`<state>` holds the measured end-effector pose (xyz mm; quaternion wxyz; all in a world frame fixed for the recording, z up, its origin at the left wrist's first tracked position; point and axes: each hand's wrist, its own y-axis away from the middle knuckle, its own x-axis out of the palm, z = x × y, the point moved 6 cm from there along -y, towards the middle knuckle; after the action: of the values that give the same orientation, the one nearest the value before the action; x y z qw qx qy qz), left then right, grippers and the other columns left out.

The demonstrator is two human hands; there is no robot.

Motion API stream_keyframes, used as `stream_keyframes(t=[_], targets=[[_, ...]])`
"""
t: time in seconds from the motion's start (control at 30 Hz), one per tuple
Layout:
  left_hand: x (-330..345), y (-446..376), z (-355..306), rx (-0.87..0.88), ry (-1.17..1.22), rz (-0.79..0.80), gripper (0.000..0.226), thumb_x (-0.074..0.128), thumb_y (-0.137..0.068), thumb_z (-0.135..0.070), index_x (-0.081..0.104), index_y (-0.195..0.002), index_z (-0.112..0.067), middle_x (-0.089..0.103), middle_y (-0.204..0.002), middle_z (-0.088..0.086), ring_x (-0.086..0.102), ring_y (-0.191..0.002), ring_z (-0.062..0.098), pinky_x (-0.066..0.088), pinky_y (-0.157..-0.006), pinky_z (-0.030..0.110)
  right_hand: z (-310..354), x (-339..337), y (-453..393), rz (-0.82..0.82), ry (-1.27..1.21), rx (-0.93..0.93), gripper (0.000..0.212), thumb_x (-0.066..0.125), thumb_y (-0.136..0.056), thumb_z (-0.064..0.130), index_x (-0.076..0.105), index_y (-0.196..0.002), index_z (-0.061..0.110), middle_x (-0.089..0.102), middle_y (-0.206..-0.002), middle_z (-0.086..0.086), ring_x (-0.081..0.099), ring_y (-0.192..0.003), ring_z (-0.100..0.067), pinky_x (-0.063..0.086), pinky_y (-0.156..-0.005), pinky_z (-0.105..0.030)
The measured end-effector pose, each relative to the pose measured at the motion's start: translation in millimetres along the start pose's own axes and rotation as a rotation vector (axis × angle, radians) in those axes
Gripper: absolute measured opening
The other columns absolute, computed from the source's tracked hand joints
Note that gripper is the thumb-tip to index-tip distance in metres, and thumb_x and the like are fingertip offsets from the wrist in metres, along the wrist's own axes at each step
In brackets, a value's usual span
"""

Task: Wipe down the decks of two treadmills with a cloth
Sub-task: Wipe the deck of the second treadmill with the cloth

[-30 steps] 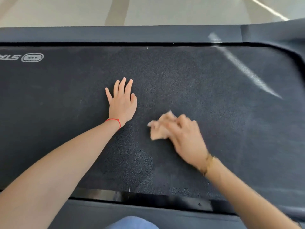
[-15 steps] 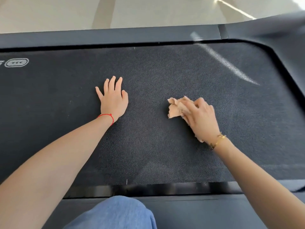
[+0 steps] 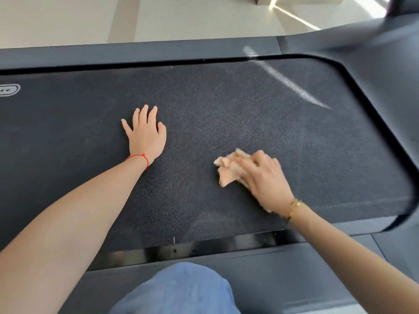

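The left hand [image 3: 146,132] lay flat on the treadmill belt [image 3: 226,114], palm down, its fingers straight and a little spread, holding nothing. A thin red string [image 3: 138,157] circled its wrist. The right hand [image 3: 265,180] pressed down on a crumpled peach-coloured cloth [image 3: 229,169], and the cloth bunched out from under its fingers toward the left hand. The right hand was blurred, so whether its fingers curled round the cloth or only pushed it flat could not be told. A gold bracelet [image 3: 294,206] sat on the right wrist.

The cloth rested on the belt, nearer the person than the left hand and well apart from it, with bare belt between the two. Beyond both hands the dark textured belt ran to a grey side rail [image 3: 136,53], and past that rail was a pale floor [image 3: 181,17]. A pale streak of light [image 3: 292,86] crossed the belt beyond the right hand. Far to the outside of the left hand a white printed logo [image 3: 9,89] showed at the edge of the view, partly cut off. To the outside of the right hand the belt ended against a curved dark housing [image 3: 385,91]. Nearer the person than both hands ran the near side rail [image 3: 260,264], and a knee in blue denim [image 3: 181,288] rose in front of it
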<state>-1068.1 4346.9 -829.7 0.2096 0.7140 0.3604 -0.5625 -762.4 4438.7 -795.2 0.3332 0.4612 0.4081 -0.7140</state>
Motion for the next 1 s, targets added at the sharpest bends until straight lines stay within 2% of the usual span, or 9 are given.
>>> stream_keyframes(t=[0.1,0.17,0.27,0.4,0.5,0.63,0.7,0.87,1.0], targets=[[-0.9,-1.4,-2.9,0.004,0.01,-0.004,0.052,0.031,-0.102,-0.029,0.029,-0.153,-0.02,0.022,-0.162,0.005,0.012,-0.151,0.025,0.002,-0.119,0.062,-31.6,-6.6,-5.2,-0.043,0.077,0.225,0.036,0.061,-0.093,0.028,0.056,-0.128,0.03,0.045,-0.092,-0.006,0.053,-0.076,-0.03,0.034,-0.069,-0.035],[-0.6,-1.6,-3.6,-0.001,0.019,-0.009,0.052,0.032,-0.102,-0.028,0.03,-0.153,-0.019,0.024,-0.161,0.006,0.013,-0.151,0.026,0.002,-0.119,0.063,-28.2,-2.8,0.0,-0.018,0.085,0.253,0.035,0.061,-0.093,0.023,0.059,-0.127,0.026,0.047,-0.091,-0.009,0.051,-0.077,-0.03,0.032,-0.069,-0.034],[-0.3,0.4,-4.1,-0.007,0.03,-0.012,0.052,0.033,-0.101,-0.027,0.031,-0.152,-0.018,0.024,-0.161,0.006,0.014,-0.15,0.026,0.002,-0.118,0.064,0.0,0.7,20.3,0.04,0.037,0.149,0.04,0.056,-0.091,0.02,0.056,-0.131,0.026,0.047,-0.092,-0.008,0.05,-0.076,-0.029,0.037,-0.068,-0.036],[-3.0,2.5,-5.9,0.001,0.043,-0.019,0.052,0.034,-0.101,-0.026,0.033,-0.151,-0.016,0.026,-0.16,0.007,0.014,-0.15,0.027,0.002,-0.118,0.064,24.9,-0.4,50.0,0.109,-0.014,0.019,0.039,0.053,-0.093,0.027,0.054,-0.132,0.031,0.046,-0.092,-0.004,0.048,-0.075,-0.024,0.041,-0.067,-0.037],[-4.2,2.8,-7.5,0.001,0.049,-0.029,0.051,0.034,-0.101,-0.026,0.034,-0.151,-0.016,0.027,-0.159,0.008,0.015,-0.15,0.027,0.003,-0.118,0.064,15.7,-1.9,49.0,0.129,-0.021,-0.038,0.036,0.043,-0.098,0.039,0.055,-0.131,0.033,0.046,-0.091,-0.002,0.049,-0.078,-0.022,0.04,-0.068,-0.036],[-4.7,3.1,-8.8,-0.003,0.021,-0.047,0.05,0.035,-0.102,-0.026,0.036,-0.15,-0.015,0.03,-0.158,0.008,0.017,-0.149,0.026,0.005,-0.119,0.062,-14.8,-4.3,27.8,0.109,-0.019,-0.071,0.037,0.041,-0.097,0.047,0.044,-0.133,0.039,0.046,-0.091,-0.003,0.049,-0.078,-0.021,0.037,-0.068,-0.035],[-4.7,6.3,-11.1,-0.019,-0.002,-0.056,0.048,0.035,-0.103,-0.025,0.037,-0.15,-0.015,0.031,-0.158,0.008,0.019,-0.149,0.027,0.006,-0.119,0.061,-47.8,-9.5,5.1,0.053,0.031,-0.005,0.04,0.043,-0.094,0.046,0.044,-0.133,0.035,0.049,-0.092,-0.007,0.051,-0.077,-0.026,0.036,-0.069,-0.036],[-1.6,28.0,-51.4,-0.039,0.013,-0.049,0.046,0.035,-0.103,-0.02,0.038,-0.149,-0.015,0.031,-0.158,0.005,0.019,-0.148,0.025,0.009,-0.118,0.062,-134.0,-24.8,-34.8,-0.03,0.134,0.403,0.036,0.056,-0.095,0.03,0.056,-0.129,0.017,0.051,-0.1,-0.017,0.055,-0.089,-0.037,0.038,-0.078,-0.043],[21.8,36.0,-130.2,-0.026,0.09,0.013,0.049,0.033,-0.103,-0.025,0.031,-0.152,-0.021,0.023,-0.161,0.001,0.011,-0.151,0.021,0.002,-0.118,0.063,-93.8,-15.7,-23.5,-0.001,0.102,0.18,0.038,0.058,-0.089,0.016,0.057,-0.127,0.02,0.048,-0.093,-0.014,0.052,-0.078,-0.032,0.038,-0.069,-0.04]])
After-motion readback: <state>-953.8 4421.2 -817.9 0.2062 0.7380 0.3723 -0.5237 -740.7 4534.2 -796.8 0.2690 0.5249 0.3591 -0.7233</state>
